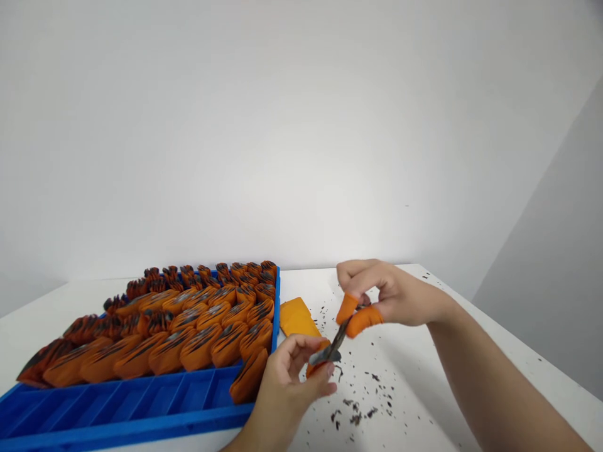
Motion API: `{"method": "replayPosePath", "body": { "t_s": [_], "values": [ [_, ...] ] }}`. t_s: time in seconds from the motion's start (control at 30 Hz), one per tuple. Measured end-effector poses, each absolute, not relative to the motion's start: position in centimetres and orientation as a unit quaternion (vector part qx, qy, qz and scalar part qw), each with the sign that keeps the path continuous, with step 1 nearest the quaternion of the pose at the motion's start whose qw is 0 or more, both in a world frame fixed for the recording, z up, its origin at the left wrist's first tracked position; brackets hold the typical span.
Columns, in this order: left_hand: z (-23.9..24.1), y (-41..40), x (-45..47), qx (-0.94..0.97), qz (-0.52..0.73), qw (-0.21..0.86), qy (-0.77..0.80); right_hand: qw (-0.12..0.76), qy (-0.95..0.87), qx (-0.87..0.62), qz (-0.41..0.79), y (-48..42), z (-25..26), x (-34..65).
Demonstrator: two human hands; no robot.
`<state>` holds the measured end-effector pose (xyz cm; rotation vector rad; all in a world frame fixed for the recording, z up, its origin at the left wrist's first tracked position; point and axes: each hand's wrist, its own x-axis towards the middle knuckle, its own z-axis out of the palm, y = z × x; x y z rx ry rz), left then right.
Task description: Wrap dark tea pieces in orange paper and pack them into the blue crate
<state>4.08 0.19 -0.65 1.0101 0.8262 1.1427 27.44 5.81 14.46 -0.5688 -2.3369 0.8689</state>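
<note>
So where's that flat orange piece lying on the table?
In the head view, the flat orange piece lies on the white table just right of the blue tray, behind the left hand.

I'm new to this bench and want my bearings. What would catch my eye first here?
The blue tray at the left, its far rows packed with orange-and-black parts and its near row mostly bare. At centre, the left hand and right hand together hold one small dark piece, the right's fingertips in orange caps. Dark flecks dot the white table.
</note>
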Motion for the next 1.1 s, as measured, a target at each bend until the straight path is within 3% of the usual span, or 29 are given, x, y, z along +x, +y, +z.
{"method": "replayPosePath", "body": {
  "t_s": [0.47,0.8,1.1],
  "values": [
    [-0.5,-0.3,4.1,0.455,0.53,0.621,0.356,0.243,-0.891,-0.289,0.254,6.1,13.3,25.4],
    [-0.5,-0.2,4.4,0.513,0.557,0.545,0.36,0.147,-0.902,-0.385,0.124,4.4,13.7,25.3],
    [-1.2,-0.5,3.8,0.531,0.544,0.546,0.353,0.184,-0.889,-0.325,0.266,6.3,13.2,25.8]
  ]
}}
